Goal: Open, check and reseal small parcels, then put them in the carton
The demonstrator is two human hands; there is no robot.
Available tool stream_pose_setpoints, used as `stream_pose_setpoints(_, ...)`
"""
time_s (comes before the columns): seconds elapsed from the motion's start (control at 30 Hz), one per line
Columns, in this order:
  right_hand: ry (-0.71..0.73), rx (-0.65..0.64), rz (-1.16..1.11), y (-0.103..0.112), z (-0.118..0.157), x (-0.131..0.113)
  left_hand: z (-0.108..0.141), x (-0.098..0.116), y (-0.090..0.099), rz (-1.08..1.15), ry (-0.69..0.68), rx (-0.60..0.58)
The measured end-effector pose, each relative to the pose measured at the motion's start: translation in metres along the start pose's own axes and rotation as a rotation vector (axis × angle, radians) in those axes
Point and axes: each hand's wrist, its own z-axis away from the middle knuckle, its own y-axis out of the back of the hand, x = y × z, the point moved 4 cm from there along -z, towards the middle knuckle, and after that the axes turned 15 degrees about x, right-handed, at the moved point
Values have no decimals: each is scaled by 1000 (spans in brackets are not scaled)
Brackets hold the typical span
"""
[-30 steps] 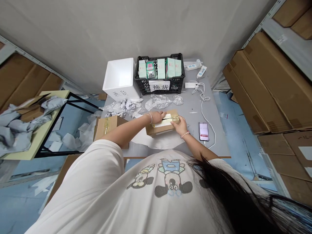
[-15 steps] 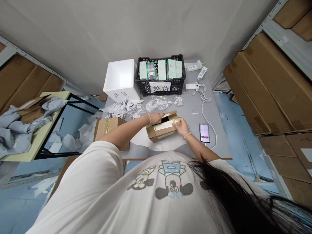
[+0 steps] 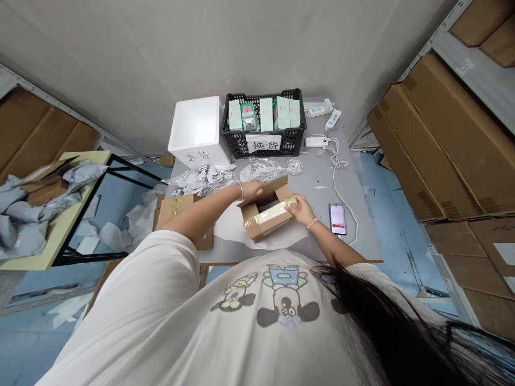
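Our left hand [image 3: 252, 189] rests palm down on the far flap of a small cardboard box [image 3: 254, 230], its fingers lying close together along the flap; the thumb is out of sight, so we cannot tell whether it grips or only presses. Our right hand [image 3: 300, 207] sits at the box's 3 o'clock corner, its fingertips [image 3: 291, 202] pinched together on the end of a pale strip covered in glossy amber tape [image 3: 267, 215], which runs slantwise across the open top of the box. The box sits on a sheet of white paper [image 3: 229, 229] near the front edge of a grey worktable [image 3: 322, 185], with its flaps spread apart; whatever lies beneath the strip is hidden from us. At 9 o'clock, just beside our left forearm, is a larger cardboard carton [image 3: 181, 212] with amber tape across its top. At 12 o'clock, a black plastic crate [image 3: 263, 96] holds upright mint-green cartons [image 3: 266, 114] and bears a white paper label [image 3: 264, 142] with Chinese characters, while a white foam box [image 3: 197, 128] stands against the crate's left side. Loose bubble wrap [image 3: 270, 169] lies between the crate and our hands. At 1 o'clock are a white power strip [image 3: 317, 110] and a charger [image 3: 316, 142], whose white cable [image 3: 340, 182] curves down past a phone [image 3: 337, 219] at 3 o'clock, its screen blurred. Farther off, a yellow-topped side table [image 3: 60, 225] at 9 o'clock carries grey mailers [image 3: 24, 220], and large flattened cartons [image 3: 442, 145] fill the shelves at 3 o'clock.
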Motion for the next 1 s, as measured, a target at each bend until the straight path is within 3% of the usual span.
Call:
stream_pose_setpoints(0.13, 28, -93, -14, 0, 8, -3, 7, -36, 0, 89, 50, 21)
stream_pose_setpoints(0.27, 37, -111, -30, 4, 11, -10, 18, -67, -26, 286, 275, -33)
stream_pose_setpoints(0.4, 119, -124, -50, 23, 6, -31, 21, -77, -51, 321, 407, 89)
stream_pose_setpoints(0.53, 356, -335, 55, 49, 13, -50, 20, -78, -60, 264, 451, 226)
stream_pose_setpoints(0.63, 477, -476, 212, 64, 30, -51, 20, -69, -60, 184, 406, 230)
stream_pose_setpoints(0.73, 495, -580, 361, 75, 39, -57, 24, -51, -51, 22, 344, 254)
stream_pose_setpoints(0.83, 472, -668, 418, 78, 30, -81, 36, -27, -29, -140, 243, 439)
stream_pose_setpoints(0.93, 465, -677, 447, 61, 5, -113, 54, 6, -10, -221, -14, 678)
stream_pose_setpoints(1.0, 507, -661, 575, 36, -10, -127, 66, 28, -11, -216, -199, 705)
